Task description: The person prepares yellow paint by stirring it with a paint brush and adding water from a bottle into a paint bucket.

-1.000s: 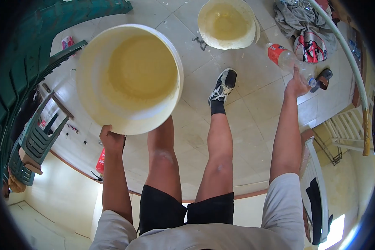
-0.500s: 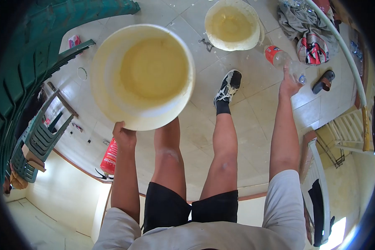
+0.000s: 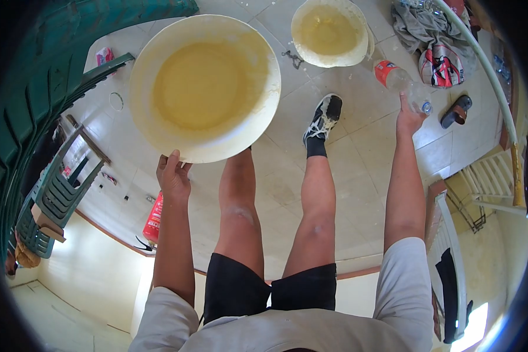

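Note:
My left hand grips the near rim of a large cream plastic bucket, its fingertips curled at the edge. The bucket is tilted so that its round yellowish bottom faces me. On the right, my right hand is closed around a clear plastic bottle with a red label, held out sideways. The bottle's blue cap end lies just past my fingers. A second cream bucket with a yellowish inside and an uneven rim stands on the floor ahead.
A red fire extinguisher stands near my left forearm. Green plastic chairs are at left. My shoe is on the tiled floor. Grey cloth and a printed bag lie by a sandal, near a curved pole.
The held bucket has moved up and tilted, showing its inside more squarely. My left hand has shifted up with it, its fingers now showing over the rim. My right hand and bottle barely moved.

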{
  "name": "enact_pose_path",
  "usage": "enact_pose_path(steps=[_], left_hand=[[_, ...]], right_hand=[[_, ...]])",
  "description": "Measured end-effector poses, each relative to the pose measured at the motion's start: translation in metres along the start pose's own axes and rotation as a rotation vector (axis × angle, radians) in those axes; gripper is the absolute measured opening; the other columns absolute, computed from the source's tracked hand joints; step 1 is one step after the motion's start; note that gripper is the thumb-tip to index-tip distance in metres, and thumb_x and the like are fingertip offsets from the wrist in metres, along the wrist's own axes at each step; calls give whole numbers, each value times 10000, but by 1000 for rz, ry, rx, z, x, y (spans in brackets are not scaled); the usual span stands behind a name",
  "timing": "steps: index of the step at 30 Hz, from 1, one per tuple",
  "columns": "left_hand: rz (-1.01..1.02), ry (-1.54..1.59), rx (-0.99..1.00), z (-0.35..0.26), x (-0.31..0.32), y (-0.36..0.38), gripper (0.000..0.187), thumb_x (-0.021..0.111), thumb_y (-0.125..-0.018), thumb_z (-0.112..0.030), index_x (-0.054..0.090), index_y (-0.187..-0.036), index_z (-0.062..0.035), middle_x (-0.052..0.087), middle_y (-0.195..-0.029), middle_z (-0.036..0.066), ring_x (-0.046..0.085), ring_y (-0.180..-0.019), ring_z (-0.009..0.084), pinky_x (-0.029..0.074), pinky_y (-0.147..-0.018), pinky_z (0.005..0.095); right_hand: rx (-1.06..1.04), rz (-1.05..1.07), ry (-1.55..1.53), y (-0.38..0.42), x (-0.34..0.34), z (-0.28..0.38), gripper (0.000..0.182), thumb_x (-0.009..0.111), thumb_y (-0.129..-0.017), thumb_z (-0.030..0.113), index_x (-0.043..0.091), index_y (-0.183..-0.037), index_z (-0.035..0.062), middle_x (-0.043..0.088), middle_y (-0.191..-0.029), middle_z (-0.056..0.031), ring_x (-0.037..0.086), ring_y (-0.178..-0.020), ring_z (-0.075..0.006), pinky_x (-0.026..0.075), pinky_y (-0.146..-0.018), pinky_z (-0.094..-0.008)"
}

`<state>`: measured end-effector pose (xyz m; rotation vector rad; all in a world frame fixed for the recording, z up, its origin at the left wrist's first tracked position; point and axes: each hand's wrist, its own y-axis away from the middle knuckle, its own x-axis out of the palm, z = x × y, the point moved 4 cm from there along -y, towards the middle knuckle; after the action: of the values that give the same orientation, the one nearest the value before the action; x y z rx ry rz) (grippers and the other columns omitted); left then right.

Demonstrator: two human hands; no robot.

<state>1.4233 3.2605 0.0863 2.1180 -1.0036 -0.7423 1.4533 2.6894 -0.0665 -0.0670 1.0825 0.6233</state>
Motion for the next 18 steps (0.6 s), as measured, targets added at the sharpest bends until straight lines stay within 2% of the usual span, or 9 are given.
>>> enact_pose_path(steps=[8, 10, 14, 18], left_hand=[[-66, 11, -26, -17, -33, 14, 278, 645, -789, -180, 506, -969, -21, 592, -926, 84, 596, -876, 193, 499, -810, 362], [-65, -10, -18, -26, -38, 13, 258, 645, -789, -172, 505, -947, -23, 591, -912, 84, 598, -876, 195, 506, -804, 361], [-108, -78, 23, -38, -24, 6, 230, 654, -785, -155, 495, -893, -29, 587, -879, 85, 599, -863, 195, 505, -817, 371], [-69, -73, 41, -31, -9, -10, 248, 669, -777, -159, 490, -887, -26, 583, -878, 90, 599, -849, 194, 498, -835, 382]], right_hand=[[-24, 37, 45, 0, -5, 3, 927, 771, -600, 461, 341, -1212, -86, 496, -1149, -223, 502, -1072, -299, 376, -928, -346], [-43, 11, 85, -4, -3, -2, 930, 810, -582, 367, 312, -1233, -73, 488, -1162, -231, 515, -1074, -295, 432, -888, -342], [7, 38, 22, -3, -3, -4, 967, 820, -574, 343, 271, -1256, -69, 478, -1171, -235, 516, -1071, -293, 438, -885, -339], [0, 80, 10, -1, -3, -10, 1012, 823, -567, 357, 233, -1283, -46, 456, -1182, -241, 536, -1035, -300, 447, -876, -350]])
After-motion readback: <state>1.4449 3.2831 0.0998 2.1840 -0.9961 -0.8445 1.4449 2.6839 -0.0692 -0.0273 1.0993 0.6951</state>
